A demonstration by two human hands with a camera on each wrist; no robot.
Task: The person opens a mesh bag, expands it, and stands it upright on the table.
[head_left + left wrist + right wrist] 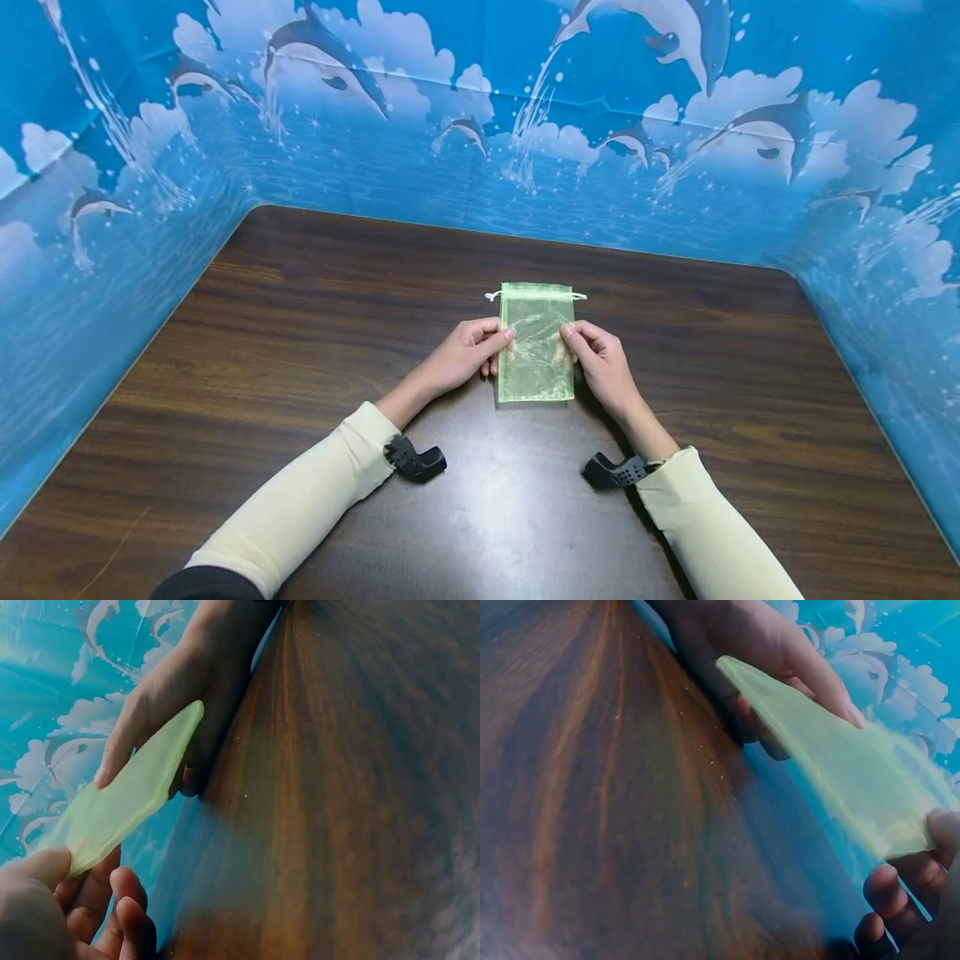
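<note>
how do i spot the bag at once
Find the dark table. Near its middle, the left hand and right hand pinch opposite edges of the bag. Unlike the cream sleeves, it is sheer and pale green, with whitish cord ends near its top.

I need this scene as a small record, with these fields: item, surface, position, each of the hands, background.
Item: sheer pale-green rectangular drawstring pouch
Surface: dark brown wood-grain table
Position: pouch held above the table
Left hand: pinches pouch's left edge
Right hand: pinches pouch's right edge
Background: blue dolphin-printed sheet
</note>
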